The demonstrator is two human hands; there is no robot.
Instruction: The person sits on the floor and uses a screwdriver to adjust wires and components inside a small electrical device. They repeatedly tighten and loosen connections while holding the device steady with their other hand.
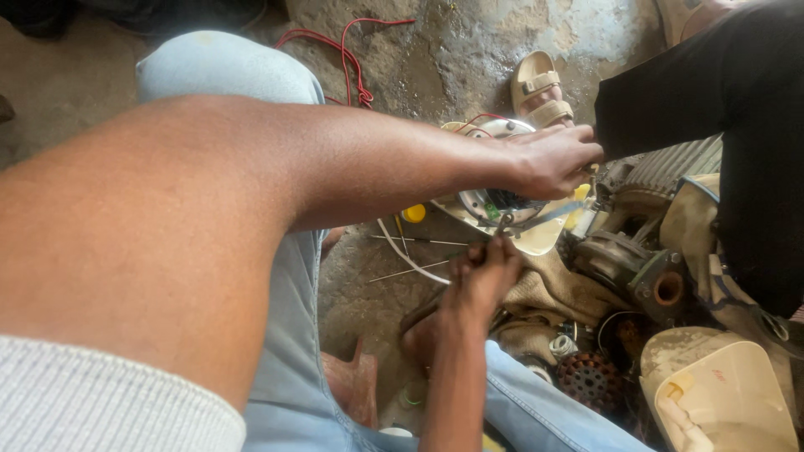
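My left arm crosses the view and my left hand (pixel 553 159) rests on top of a round metal motor housing (pixel 494 205) with a cream plastic rim, gripping its far edge. Below it, my right hand (pixel 484 272) is closed around a thin tool whose tip (pixel 502 222) points up at the housing's underside. Red wires (pixel 352 63) run from the housing across the concrete floor. My knees in light blue jeans (pixel 293 276) frame the scene.
A grey ribbed motor body (pixel 645 218) lies right of the housing. Another person in black (pixel 729 109) sits opposite, a sandalled foot (pixel 540 88) beside the housing. A cream plastic casing (pixel 729 393), a rusty rotor (pixel 590 377), rags and thin rods (pixel 419 241) litter the floor.
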